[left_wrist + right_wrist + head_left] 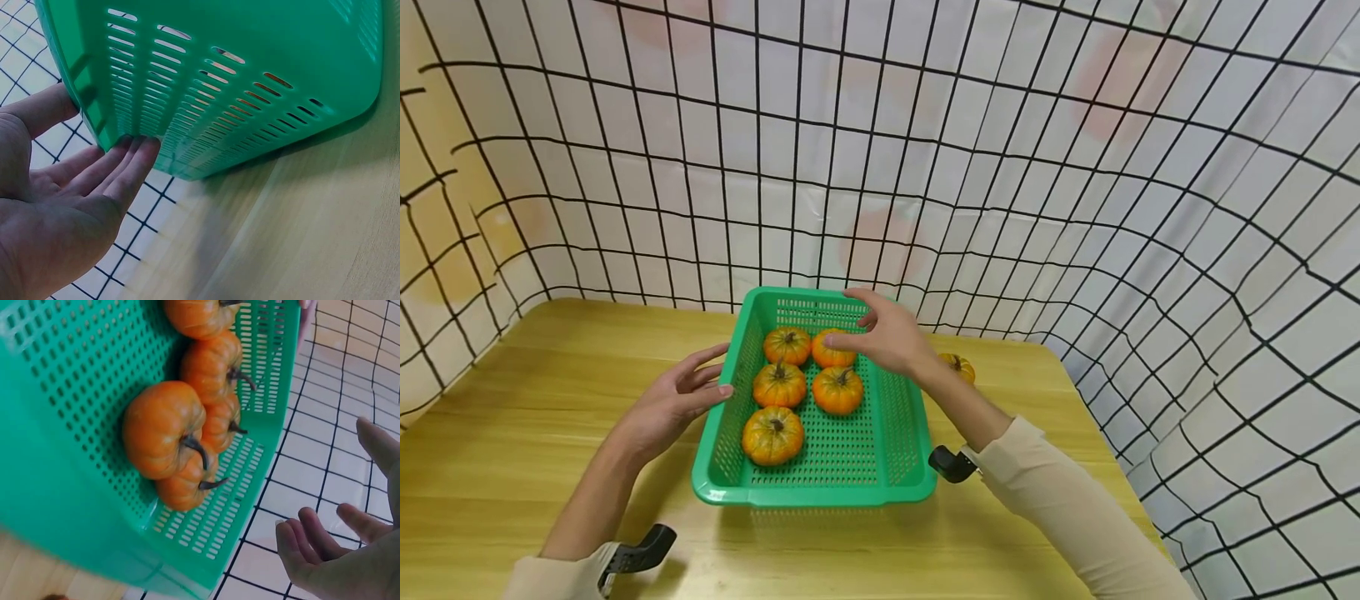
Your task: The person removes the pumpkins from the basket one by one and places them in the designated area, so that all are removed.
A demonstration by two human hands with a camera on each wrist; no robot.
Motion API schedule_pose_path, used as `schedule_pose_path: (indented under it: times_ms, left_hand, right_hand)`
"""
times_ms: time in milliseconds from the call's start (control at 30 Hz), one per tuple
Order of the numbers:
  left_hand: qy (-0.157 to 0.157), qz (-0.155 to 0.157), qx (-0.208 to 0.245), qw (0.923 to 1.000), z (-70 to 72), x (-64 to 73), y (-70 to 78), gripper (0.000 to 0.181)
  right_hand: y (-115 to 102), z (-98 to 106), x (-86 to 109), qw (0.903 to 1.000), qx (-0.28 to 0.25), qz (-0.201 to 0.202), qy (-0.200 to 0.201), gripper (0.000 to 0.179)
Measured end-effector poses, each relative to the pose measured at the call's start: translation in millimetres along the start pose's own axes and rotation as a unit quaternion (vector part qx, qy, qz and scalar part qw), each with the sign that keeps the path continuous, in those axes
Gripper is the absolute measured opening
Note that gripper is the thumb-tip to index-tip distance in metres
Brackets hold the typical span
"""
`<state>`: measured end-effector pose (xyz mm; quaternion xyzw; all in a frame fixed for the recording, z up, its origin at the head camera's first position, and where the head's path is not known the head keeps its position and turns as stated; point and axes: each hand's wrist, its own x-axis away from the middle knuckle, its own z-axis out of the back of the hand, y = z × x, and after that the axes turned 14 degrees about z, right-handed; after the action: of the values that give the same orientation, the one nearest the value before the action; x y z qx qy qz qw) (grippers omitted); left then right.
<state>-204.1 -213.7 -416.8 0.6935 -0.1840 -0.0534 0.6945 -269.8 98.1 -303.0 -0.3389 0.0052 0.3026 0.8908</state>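
Observation:
A green plastic basket [820,497] with slotted walls sits on the table, holding several small orange pumpkins [772,442] with dark stems. On its left side my left hand [672,405] holds the rim, the thumb over the edge and the fingers along the outer wall [206,106]. Over the basket's far right part hovers my right hand [889,335], fingers spread and nothing in them. It partly overlaps the far right pumpkin [829,353] in the head view, while the right wrist view shows the hand [350,556] apart from the pumpkins [164,428].
Another pumpkin [961,367] lies on the wooden table [587,350] right of the basket, partly hidden behind the right forearm. Black wire grid panels [820,150] enclose the table at the back and both sides, with pale sheeting behind them.

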Motion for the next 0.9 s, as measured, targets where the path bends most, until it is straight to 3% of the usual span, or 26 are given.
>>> schedule_pose_path:
  times_ms: [267, 467, 900]
  left_hand:
    - [0.001, 0.000, 0.004, 1.0000, 0.5, 0.9, -1.6, 0.074]
    - [-0.001, -0.002, 0.009, 1.0000, -0.8, 0.0, -1.6, 0.074]
    - [0.000, -0.004, 0.002, 1.0000, -0.1, -0.3, -1.1, 0.073]
  right_hand:
    - [-8, -13, -12.5, 0.9971, 0.009, 0.036, -0.067, 0.082]
    - [-12, -24, -20.0, 0.9960, 0.013, 0.044, -0.077, 0.081]
    - [-6, -50, -32.5, 0.9889, 0.000, 0.053, -0.139, 0.081]
